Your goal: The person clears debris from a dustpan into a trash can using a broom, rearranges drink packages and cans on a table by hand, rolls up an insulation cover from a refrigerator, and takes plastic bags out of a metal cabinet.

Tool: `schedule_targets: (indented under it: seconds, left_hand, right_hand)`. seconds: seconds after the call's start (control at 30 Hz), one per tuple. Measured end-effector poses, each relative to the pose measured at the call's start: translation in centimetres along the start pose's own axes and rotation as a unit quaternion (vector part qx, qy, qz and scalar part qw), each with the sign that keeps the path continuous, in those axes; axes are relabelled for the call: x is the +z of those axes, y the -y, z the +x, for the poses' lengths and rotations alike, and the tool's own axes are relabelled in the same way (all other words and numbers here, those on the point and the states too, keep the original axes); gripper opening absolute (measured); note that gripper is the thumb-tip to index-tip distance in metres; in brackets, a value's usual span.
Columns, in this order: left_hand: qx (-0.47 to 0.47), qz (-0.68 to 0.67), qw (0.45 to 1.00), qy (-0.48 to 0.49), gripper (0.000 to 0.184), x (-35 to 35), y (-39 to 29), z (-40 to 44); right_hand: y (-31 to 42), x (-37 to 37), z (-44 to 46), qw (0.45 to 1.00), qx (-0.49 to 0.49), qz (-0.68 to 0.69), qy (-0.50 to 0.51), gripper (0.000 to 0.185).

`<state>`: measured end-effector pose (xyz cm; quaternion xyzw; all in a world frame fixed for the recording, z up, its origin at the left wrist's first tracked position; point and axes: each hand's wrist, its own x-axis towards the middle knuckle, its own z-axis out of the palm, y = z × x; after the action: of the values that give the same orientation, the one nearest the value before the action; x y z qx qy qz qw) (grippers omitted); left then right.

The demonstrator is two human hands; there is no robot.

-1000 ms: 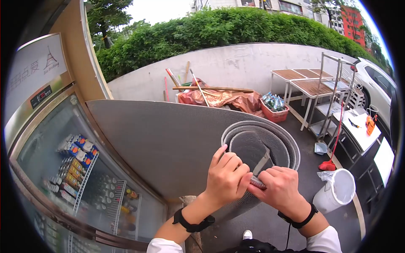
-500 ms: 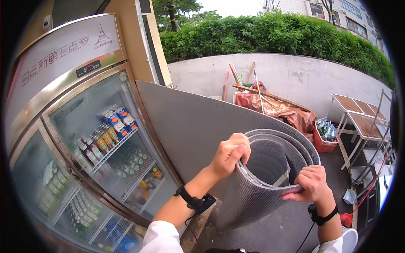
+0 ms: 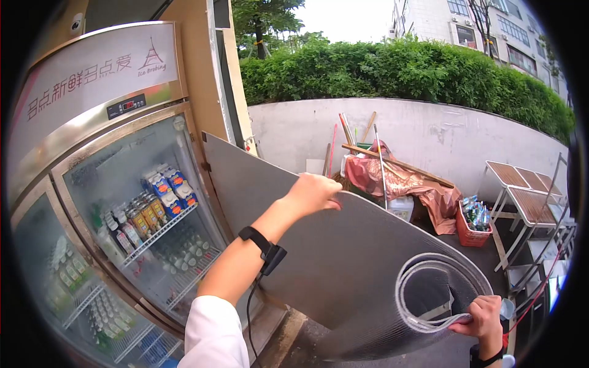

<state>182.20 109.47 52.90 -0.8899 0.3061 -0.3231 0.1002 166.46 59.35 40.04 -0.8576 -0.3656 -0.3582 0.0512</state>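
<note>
A large grey ribbed mat (image 3: 356,264) stands on its edge, its far left end beside the fridge and its right end curled into a roll. My left hand (image 3: 310,195) is closed over the top rim of the flat stretch, thumb on the near side; the fingertips behind the rim are partly hidden. Lower right, my right hand (image 3: 485,316) pinches the outer layer of the rolled part (image 3: 423,288), thumb against the curled edge. Black bands with small devices sit on both wrists, and a cable hangs from the left one.
Left stands a glass-door drinks fridge (image 3: 153,202) with bottles and cartons. Behind the mat are a copper-coloured sheet (image 3: 423,193) with poles, a red crate (image 3: 472,228) of bottles, and folding tables (image 3: 531,184). A pale wall (image 3: 429,126) runs along the back.
My left hand has left the roll and moved up and left to the flat stretch's top rim. The roll and my right hand have shifted down and right, exposing more flat mat.
</note>
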Motion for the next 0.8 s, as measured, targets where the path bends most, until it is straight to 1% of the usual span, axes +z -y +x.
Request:
schedule_targets:
  seconds: [0.07, 0.13, 0.2, 0.23, 0.27, 0.3, 0.37, 0.4, 0.43, 0.53, 0.63, 0.73, 0.8]
  left_hand:
    - [0.067, -0.071, 0.993, -0.065, 0.037, 1.0, -4.6, 1.7]
    - [0.102, -0.101, 0.985, -0.095, 0.035, 1.1, -9.0, 4.2]
    - [0.104, -0.111, 0.983, -0.107, 0.033, 0.7, -12.0, 6.8]
    - [0.096, -0.114, 0.983, -0.105, 0.032, -0.2, -13.3, 8.0]
    - [0.093, -0.12, 0.984, -0.098, 0.031, -0.6, -14.5, 9.0]
    - [0.092, -0.137, 0.979, -0.119, 0.031, -0.9, -15.7, 10.1]
    - [0.093, -0.139, 0.978, -0.126, 0.032, -1.7, -18.5, 12.0]
    - [0.072, -0.131, 0.984, -0.098, 0.032, -2.2, -20.3, 12.7]
    - [0.065, -0.135, 0.983, -0.102, 0.033, -2.2, -22.0, 13.4]
    - [0.046, -0.154, 0.984, -0.076, 0.029, -2.5, -27.5, 15.4]
    - [0.025, -0.163, 0.985, -0.043, 0.025, -2.4, -33.0, 17.0]
    - [-0.03, -0.2, 0.978, 0.047, 0.03, -1.5, -36.8, 17.8]
    - [-0.081, -0.249, 0.959, 0.106, 0.028, -0.7, -38.5, 18.5]
  right_hand:
    - [-2.4, 0.8, -3.9, 0.996, 0.079, -0.036, -0.017, 0.065]
    - [-3.9, -0.4, -7.5, 0.982, 0.134, -0.131, -0.024, 0.069]
    - [-3.1, -4.2, -5.7, 0.976, 0.079, -0.184, -0.086, 0.07]
    - [-2.8, -5.4, -6.0, 0.966, 0.124, -0.202, -0.1, 0.073]
    - [-2.7, -7.1, -6.2, 0.961, 0.149, -0.213, -0.099, 0.072]
    - [-2.8, -8.4, -6.0, 0.956, 0.153, -0.223, -0.112, 0.072]
    - [-1.7, -11.1, -5.0, 0.952, 0.197, -0.217, -0.085, 0.068]
    - [-1.1, -12.1, -4.3, 0.95, 0.212, -0.219, -0.065, 0.064]
    - [-0.2, -12.8, -3.5, 0.942, 0.252, -0.215, -0.057, 0.06]
    - [-0.4, -14.1, -3.3, 0.93, 0.291, -0.221, -0.046, 0.053]
    - [-2.3, -13.6, -4.2, 0.931, 0.299, -0.204, -0.039, 0.045]
    - [-3.5, -12.2, -4.7, 0.941, 0.29, -0.169, -0.037, 0.039]
    - [-3.4, -10.5, -4.8, 0.95, 0.276, -0.14, -0.036, 0.034]
